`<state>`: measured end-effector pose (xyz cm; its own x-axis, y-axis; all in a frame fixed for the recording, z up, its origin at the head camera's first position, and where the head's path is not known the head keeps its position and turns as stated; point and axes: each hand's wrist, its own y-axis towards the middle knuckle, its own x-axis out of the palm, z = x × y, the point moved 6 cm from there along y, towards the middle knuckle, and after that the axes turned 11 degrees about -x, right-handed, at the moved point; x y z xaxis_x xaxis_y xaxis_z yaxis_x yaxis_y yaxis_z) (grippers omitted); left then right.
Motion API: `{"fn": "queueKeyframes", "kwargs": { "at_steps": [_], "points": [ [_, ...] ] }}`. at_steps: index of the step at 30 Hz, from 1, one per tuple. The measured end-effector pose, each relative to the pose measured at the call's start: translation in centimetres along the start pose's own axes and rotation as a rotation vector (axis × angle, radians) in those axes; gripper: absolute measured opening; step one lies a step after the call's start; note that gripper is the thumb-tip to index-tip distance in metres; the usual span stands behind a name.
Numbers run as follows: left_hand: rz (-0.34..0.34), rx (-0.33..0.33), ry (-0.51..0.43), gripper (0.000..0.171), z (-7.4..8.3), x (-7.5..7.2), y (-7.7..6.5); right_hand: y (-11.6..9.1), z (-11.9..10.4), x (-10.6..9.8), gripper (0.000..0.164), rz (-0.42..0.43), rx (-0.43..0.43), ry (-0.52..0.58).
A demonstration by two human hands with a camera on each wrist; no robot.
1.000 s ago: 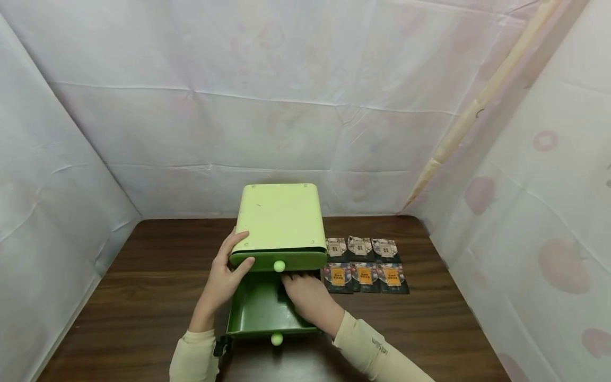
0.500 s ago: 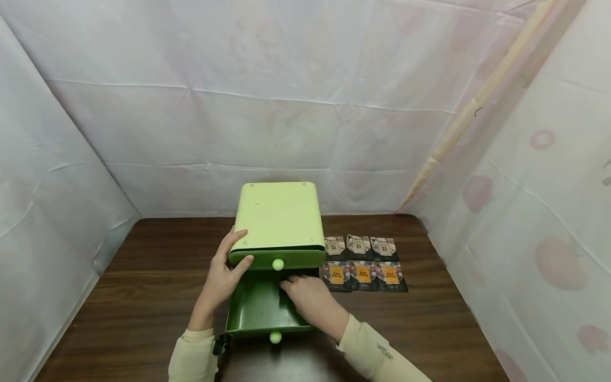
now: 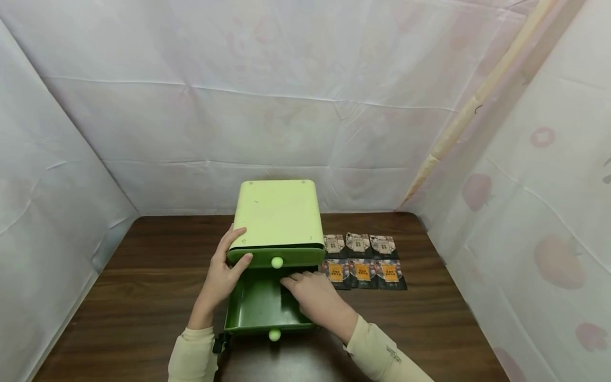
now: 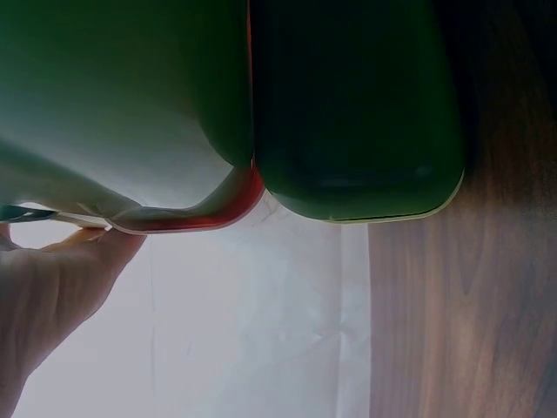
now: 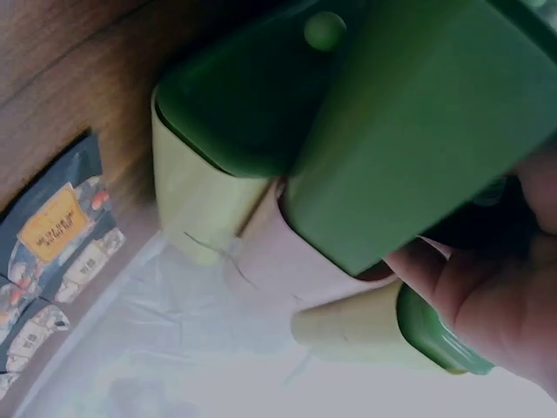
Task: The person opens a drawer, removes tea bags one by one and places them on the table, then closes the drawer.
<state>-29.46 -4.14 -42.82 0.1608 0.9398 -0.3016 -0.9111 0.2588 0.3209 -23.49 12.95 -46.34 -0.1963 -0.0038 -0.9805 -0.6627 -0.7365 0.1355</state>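
A stacked drawer cabinet [image 3: 279, 212] with a pale green top stands on the table, and its middle drawer [image 3: 260, 302] is pulled out. My left hand [image 3: 225, 273] grips the cabinet's front left corner, thumb on the front of the top drawer [image 3: 258, 258]. My right hand [image 3: 317, 297] reaches into the pulled-out drawer near its right side. Beneath that hand lies a flat dark thing [image 3: 288, 306], whose kind I cannot tell. In the right wrist view, a black glossy surface [image 5: 492, 213] sits beside the right hand [image 5: 496, 296]; most fingertips are hidden there.
Right of the cabinet lie several small printed packets in two rows, the front ones with orange labels [image 3: 364, 273], the back ones with pale labels [image 3: 358, 243]. A shut bottom drawer [image 5: 244, 104] lies below the open one. White sheeting [image 3: 267, 132] encloses the wooden table [image 3: 157, 265].
My right hand has drawn slightly toward me and to the right inside the drawer, showing more of the dark thing. My left hand stays on the cabinet corner.
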Motion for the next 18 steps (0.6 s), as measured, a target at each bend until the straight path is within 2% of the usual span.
{"fn": "queueKeyframes", "kwargs": {
  "at_steps": [9,18],
  "points": [
    [-0.005,-0.002,0.006,0.056,0.1,0.1,-0.1,-0.8,-0.2,-1.7,0.043,0.050,-0.004,-0.001],
    [0.005,0.010,0.018,0.056,0.2,0.2,-0.1,-2.3,0.7,-3.4,0.048,0.120,0.070,0.054]
  ]
}}
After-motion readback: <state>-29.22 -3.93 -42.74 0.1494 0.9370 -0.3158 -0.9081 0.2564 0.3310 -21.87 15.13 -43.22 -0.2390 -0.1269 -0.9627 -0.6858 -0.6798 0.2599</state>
